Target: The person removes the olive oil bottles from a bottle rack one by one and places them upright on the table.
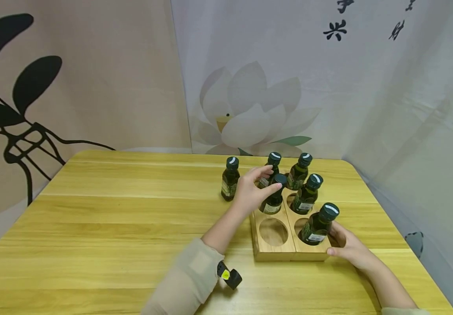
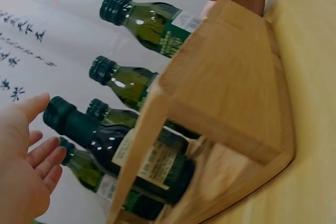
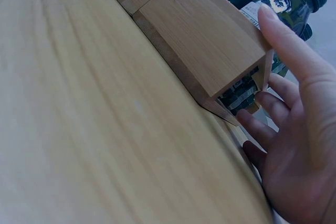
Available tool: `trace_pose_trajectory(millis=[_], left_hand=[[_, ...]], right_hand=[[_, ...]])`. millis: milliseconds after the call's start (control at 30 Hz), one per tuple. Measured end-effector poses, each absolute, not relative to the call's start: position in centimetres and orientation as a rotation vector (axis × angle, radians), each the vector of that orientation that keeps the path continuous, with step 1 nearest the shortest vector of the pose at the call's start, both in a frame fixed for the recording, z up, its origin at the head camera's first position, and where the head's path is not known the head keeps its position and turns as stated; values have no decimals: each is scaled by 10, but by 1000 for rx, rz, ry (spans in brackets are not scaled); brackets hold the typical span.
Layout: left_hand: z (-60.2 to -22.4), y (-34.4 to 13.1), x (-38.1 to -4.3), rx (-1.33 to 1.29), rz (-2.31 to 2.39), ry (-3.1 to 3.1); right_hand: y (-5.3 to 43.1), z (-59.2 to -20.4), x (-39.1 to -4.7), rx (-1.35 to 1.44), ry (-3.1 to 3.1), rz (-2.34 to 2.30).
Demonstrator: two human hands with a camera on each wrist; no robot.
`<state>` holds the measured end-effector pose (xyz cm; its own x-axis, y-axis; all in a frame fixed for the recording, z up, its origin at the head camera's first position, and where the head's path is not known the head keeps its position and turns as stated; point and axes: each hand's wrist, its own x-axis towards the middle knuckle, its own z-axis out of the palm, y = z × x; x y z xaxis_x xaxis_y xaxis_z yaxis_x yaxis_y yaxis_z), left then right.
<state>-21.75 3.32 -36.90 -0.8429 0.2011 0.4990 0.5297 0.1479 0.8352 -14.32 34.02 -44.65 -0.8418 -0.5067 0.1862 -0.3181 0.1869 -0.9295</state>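
1. Dark-green glass bottles with dark screw caps (image 1: 307, 195) fill five of the six round holes in a pale wooden rack of two joined blocks (image 1: 273, 256), set right of centre on the yellow wood-grain tabletop (image 1: 112, 232), its back row close to the far edge.

2. One hole, the front-left one (image 1: 273, 232), has no bottle. A sixth bottle (image 1: 230, 179) stands upright outside the rack, off its left side and near the tabletop's far edge. Loading looks nearly finished, with that bottle apparently the only one left to place.

3. A person's left hand (image 1: 255, 190) is spread, thumb and fingers apart around the cap of the middle-left bottle (image 1: 272, 202). Whether the thumb touches the cap is unclear.

4. The right hand (image 1: 350, 249) grips the rack's near right corner, thumb to the front and fingers bent round the side.

5. From the head, the left hand covers part of the back-left bottle (image 1: 275, 165), and the front-right bottle (image 1: 316, 229) and rack hide some right-hand fingers. The left-wrist picture crops the right hand at its top edge. Label print is too small to read, and how firmly the middle-left bottle is seated cannot be told.
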Motion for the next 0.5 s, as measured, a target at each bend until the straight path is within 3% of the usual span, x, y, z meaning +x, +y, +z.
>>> trace_pose_trajectory(millis=[500], left_hand=[[-381,50,-215,-699,-1802,-2124]], right_hand=[[340,-447,-143,-796,2304,-1728]])
